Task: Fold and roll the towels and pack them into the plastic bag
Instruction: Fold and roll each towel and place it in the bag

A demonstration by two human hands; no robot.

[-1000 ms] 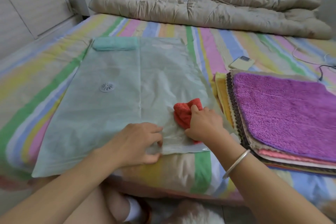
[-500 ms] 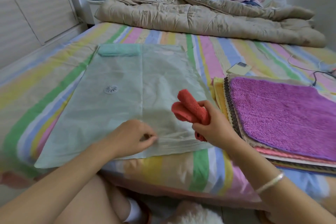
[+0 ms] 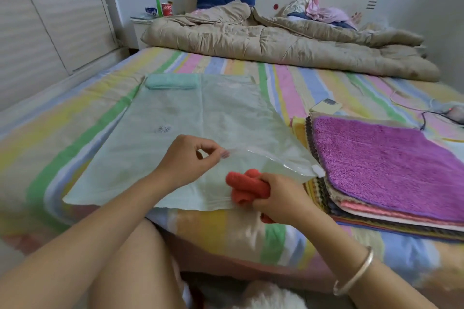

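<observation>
Fingers [image 3: 219,151] of the left hand [image 3: 190,159] now pinch the upper sheet of the plastic bag [image 3: 200,118] at its near edge and hold it lifted off the lower sheet. A second ago that hand lay flat on the same edge with the bag closed. The mouth therefore gapes on the right side, a clear lip rising towards the bag's corner. The right hand [image 3: 282,199] grips the red towel [image 3: 247,184], rolled and doubled, with its fingers curled round it. Half a second ago it held the roll up above the bag; now the roll is down at the near edge, just at the opened mouth but, as far as I can judge, not yet inside. Farther in, a teal towel [image 3: 170,82], already rolled, lies inside the bag at its far end. To the right, the stack of towels [image 3: 376,158], purple on top, lies flat and unfolded on the bed [image 3: 288,83], against the bag's right edge. The step in hand looks like insertion of the second roll: the opening is made, the red towel has yet to slide in towards the teal one, and most of the stack is still to fold.
</observation>
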